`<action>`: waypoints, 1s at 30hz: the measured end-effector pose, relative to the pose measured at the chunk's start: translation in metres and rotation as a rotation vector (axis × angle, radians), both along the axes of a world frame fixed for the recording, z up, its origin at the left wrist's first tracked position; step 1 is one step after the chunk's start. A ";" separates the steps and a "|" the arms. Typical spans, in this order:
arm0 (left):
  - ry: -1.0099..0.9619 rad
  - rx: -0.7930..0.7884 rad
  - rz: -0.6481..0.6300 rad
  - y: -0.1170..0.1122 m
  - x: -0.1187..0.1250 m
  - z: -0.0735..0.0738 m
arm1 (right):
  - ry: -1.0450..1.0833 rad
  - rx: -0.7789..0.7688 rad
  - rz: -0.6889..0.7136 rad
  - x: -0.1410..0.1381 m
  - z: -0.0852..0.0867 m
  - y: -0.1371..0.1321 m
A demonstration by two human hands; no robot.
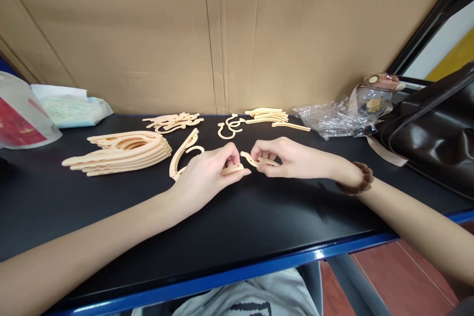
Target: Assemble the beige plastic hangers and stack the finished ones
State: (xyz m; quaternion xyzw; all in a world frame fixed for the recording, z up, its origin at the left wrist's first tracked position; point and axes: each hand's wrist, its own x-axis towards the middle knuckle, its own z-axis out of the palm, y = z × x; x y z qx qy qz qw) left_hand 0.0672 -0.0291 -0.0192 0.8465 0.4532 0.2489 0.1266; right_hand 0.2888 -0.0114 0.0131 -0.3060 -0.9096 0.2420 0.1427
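My left hand [209, 174] is closed in a pinch on one end of a cream plastic hanger arm [182, 152] that curves away to the left on the black table [237, 227]. My right hand [283, 157], fingers pinched, holds a small cream hook piece [252, 160] whose tip points at the arm's end. The two pieces nearly touch between my hands. A brown hair tie circles my right wrist.
A stack of cream hanger bodies [120, 152] lies to the left. Loose hooks [230, 126], a pile of hook parts [174, 121] and a stack of straight bars [268, 116] lie behind. Crumpled clear plastic [333, 117], a dark bag [431, 126], and packets [72, 107] flank them. Cardboard walls the back.
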 end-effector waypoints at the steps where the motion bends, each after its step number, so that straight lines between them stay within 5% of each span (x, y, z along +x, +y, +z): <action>1: 0.005 0.015 0.003 0.000 0.000 0.000 | 0.015 -0.028 0.013 0.000 0.001 0.000; 6: 0.031 0.100 0.008 0.000 0.001 0.000 | 0.066 -0.124 0.048 0.000 0.001 -0.002; 13: 0.016 0.133 -0.108 0.000 -0.001 -0.004 | 0.128 -0.078 -0.107 -0.003 -0.003 -0.004; 30: -0.077 0.088 -0.132 0.001 -0.002 -0.003 | 0.089 -0.159 0.028 -0.010 -0.007 -0.007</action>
